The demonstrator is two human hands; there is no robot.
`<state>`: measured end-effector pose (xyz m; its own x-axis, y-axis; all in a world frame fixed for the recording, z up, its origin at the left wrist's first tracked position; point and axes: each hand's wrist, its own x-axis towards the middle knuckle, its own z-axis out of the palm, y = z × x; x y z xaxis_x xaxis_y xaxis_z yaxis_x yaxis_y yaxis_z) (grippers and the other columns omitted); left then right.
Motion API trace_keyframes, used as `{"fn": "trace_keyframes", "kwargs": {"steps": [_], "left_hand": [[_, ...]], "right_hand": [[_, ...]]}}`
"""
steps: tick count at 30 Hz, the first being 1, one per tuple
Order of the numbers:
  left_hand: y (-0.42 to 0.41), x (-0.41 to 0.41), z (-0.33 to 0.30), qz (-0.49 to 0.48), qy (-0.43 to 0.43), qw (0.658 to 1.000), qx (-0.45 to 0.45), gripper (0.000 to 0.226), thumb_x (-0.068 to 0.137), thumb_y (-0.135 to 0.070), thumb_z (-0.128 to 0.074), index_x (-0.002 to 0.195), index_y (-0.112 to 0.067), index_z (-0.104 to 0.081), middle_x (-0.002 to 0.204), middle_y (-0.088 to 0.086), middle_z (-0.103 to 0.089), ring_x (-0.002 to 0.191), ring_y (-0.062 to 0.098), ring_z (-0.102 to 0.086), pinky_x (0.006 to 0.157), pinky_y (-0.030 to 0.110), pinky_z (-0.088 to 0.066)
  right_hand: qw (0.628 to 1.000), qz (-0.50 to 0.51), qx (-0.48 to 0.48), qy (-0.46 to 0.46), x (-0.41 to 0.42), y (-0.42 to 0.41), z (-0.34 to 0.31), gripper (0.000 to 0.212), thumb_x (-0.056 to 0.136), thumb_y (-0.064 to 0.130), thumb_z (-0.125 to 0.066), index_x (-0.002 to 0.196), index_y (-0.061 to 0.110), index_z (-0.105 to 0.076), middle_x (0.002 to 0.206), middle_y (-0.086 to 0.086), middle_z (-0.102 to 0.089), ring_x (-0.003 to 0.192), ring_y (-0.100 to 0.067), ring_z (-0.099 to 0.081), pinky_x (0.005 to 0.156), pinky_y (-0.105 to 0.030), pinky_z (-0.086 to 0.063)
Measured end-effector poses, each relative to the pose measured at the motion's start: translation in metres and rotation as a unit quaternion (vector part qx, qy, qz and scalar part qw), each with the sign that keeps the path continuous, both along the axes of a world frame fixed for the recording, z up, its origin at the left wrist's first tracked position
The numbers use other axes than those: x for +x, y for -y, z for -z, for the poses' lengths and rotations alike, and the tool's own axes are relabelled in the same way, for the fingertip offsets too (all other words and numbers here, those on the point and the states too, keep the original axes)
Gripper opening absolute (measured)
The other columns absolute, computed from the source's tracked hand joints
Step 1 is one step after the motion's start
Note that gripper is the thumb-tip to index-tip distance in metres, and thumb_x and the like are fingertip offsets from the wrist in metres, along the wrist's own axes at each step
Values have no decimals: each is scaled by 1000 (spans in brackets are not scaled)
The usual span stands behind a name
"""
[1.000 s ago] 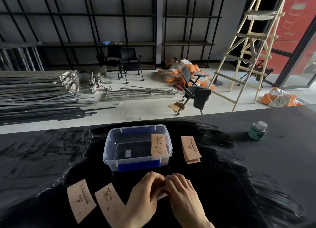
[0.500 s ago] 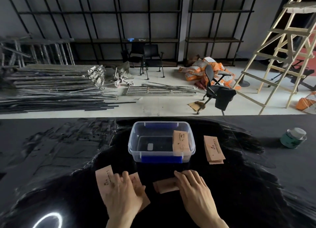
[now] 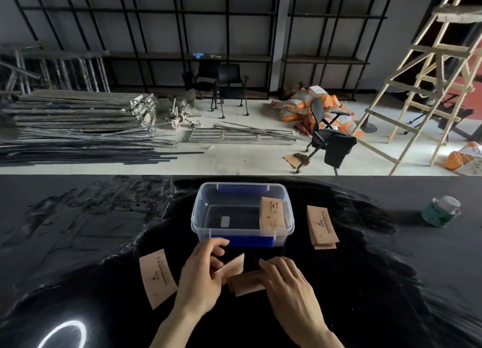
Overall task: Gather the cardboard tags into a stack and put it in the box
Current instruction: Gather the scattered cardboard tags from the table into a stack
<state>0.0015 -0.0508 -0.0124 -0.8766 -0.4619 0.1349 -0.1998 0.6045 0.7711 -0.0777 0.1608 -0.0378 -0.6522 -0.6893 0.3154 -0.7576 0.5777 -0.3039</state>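
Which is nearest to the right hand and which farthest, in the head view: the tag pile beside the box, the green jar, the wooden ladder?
From the right hand:
1. Tag pile, on the table just right of the clear box, ahead of the hand.
2. Green jar, far right on the table.
3. Wooden ladder, on the floor beyond the table, at right.

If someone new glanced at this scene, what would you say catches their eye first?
Probably the two hands at the near edge: the left hand lifts a cardboard tag toward the small stack under the right hand. Just beyond sits the clear box with tags in it, and another pile lies to its right.
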Motion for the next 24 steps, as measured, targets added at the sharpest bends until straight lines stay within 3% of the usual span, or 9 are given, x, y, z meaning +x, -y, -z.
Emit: {"fn": "trace_keyframes", "kwargs": {"steps": [3, 7, 11, 14, 16, 20, 24], "left_hand": [[-7, -13, -11, 73, 10, 997, 22, 65, 77, 10, -75, 107, -46, -62, 103, -24, -66, 90, 4, -70, 77, 13, -58], [-19, -17, -13, 99, -4, 991, 92, 60, 87, 15, -59, 101, -43, -65, 102, -22, -69, 94, 4, -73, 80, 11, -57], [-34, -12, -13, 84, -19, 977, 193, 52, 94, 13, -53, 97, -38, -66, 100, -14, -72, 100, 10, -73, 75, 17, -61], [-20, -5, -10, -48, -80, 990, 103, 37, 92, 5, -62, 100, -32, -65, 99, -12, -71, 97, 9, -70, 81, 17, -57], [2, 6, -7, -165, -65, 984, 13, 25, 92, -10, -68, 106, -30, -62, 106, -13, -68, 98, 6, -66, 80, 20, -54], [42, 34, 2, -296, 127, 934, -154, 45, 84, -46, -72, 121, -25, -57, 123, 4, -64, 116, 26, -56, 97, 43, -46], [52, 50, 8, -292, 274, 891, -213, 71, 75, -74, -54, 129, -29, -49, 127, 1, -63, 124, 26, -45, 106, 43, -32]], "right_hand": [[1000, 15, -3, 6, 2, 2, 0, 64, 86, 17, -80, 144, 12, -54, 133, -5, -66, 125, -24, -61, 90, -37, -62], [1000, 6, -12, 15, 4, 4, -1, 68, 91, 21, -74, 153, 19, -44, 149, -2, -57, 135, -21, -53, 97, -36, -59], [1000, -8, 11, 14, 3, 10, -5, 56, 84, 23, -81, 136, 19, -63, 128, -1, -67, 120, -21, -63, 88, -32, -62], [1000, -13, 6, 18, 2, 15, -4, 51, 85, 19, -80, 133, 15, -64, 115, -1, -67, 111, -21, -64, 82, -32, -62], [1000, -13, 6, 18, 2, 18, -5, 49, 85, 16, -80, 132, 15, -65, 114, -1, -67, 109, -21, -64, 79, -32, -63], [1000, -17, 0, 25, 5, 30, -6, 45, 86, 15, -80, 129, 13, -67, 113, -2, -67, 109, -22, -65, 72, -31, -64], [999, -32, -1, 40, 8, 44, -5, 42, 89, 16, -78, 129, 14, -66, 114, -1, -65, 109, -20, -63, 64, -30, -63]]}}
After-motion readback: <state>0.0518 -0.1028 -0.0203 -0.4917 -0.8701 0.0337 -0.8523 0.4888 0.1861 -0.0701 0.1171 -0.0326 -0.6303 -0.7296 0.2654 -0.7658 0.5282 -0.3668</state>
